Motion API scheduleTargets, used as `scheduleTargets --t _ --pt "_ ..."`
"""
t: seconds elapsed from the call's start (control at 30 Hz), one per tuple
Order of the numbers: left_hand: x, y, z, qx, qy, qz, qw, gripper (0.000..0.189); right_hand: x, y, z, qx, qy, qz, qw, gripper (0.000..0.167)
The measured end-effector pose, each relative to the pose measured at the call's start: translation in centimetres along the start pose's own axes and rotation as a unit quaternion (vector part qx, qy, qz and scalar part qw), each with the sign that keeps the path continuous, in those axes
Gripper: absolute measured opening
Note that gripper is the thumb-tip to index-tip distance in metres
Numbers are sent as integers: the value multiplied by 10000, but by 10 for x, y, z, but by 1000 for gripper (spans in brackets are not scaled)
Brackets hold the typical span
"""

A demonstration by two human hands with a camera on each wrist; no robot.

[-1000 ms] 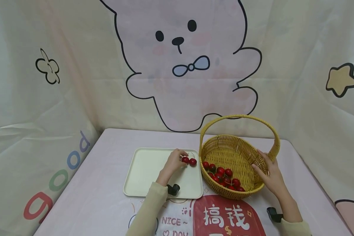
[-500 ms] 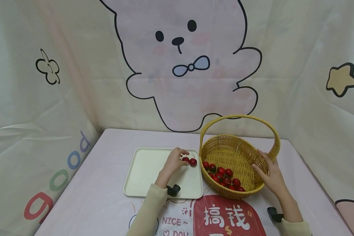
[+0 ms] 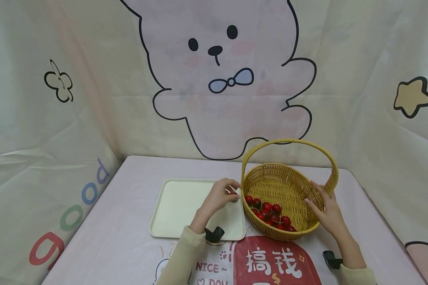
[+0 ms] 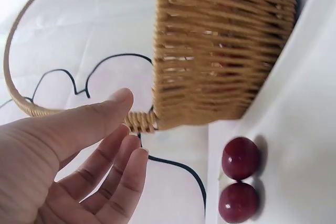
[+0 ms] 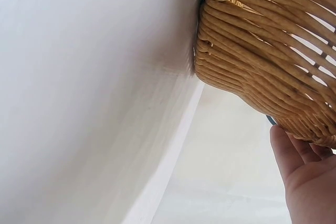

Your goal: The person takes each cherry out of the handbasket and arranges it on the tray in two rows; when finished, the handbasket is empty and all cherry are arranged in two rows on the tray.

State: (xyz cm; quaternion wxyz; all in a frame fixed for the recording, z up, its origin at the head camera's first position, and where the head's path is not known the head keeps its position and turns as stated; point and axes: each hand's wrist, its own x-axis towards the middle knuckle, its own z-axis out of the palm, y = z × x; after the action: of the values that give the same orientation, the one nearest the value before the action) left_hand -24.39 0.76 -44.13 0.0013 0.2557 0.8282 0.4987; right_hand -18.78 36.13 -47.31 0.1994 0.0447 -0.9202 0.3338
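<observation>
Two dark red cherries (image 4: 240,158) lie side by side on the pale tray (image 3: 178,209). My left hand (image 3: 219,194) hovers just over them, hiding most of them in the head view. In the left wrist view, the left thumb and fingers are loosely bent, slightly apart, with nothing seen between them. To the right stands a yellow woven basket (image 3: 271,178) with a tall handle, holding several red cherries (image 3: 267,206) at its near left side. My right hand (image 3: 328,209) grips the basket's right rim, thumb inside and other fingers toward the outside.
The tray's right edge sits close against the basket. A white cloth (image 3: 128,245) with a red printed patch (image 3: 271,261) covers the table. Behind it hangs a curtain (image 3: 128,79) with a cartoon bear.
My left hand has shifted right, off the left cherry and over the pair near the tray's right edge. The right hand and the basket stay where they were.
</observation>
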Motion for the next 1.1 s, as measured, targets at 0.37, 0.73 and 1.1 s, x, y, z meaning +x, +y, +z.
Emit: scheduleTargets --t 0.37,0.73,1.1 --pt "3 27 23 44 -552 684 9961 23 0 0 0 8 43 -35 10000 65" --pt "13 40 58 497 -1261 1099 9847 26 0 1 1 18 50 -95 9999 64" --pt "27 50 89 1292 -2191 1565 9544 29 -1 1 -1 52 -24 -34 10000 64"
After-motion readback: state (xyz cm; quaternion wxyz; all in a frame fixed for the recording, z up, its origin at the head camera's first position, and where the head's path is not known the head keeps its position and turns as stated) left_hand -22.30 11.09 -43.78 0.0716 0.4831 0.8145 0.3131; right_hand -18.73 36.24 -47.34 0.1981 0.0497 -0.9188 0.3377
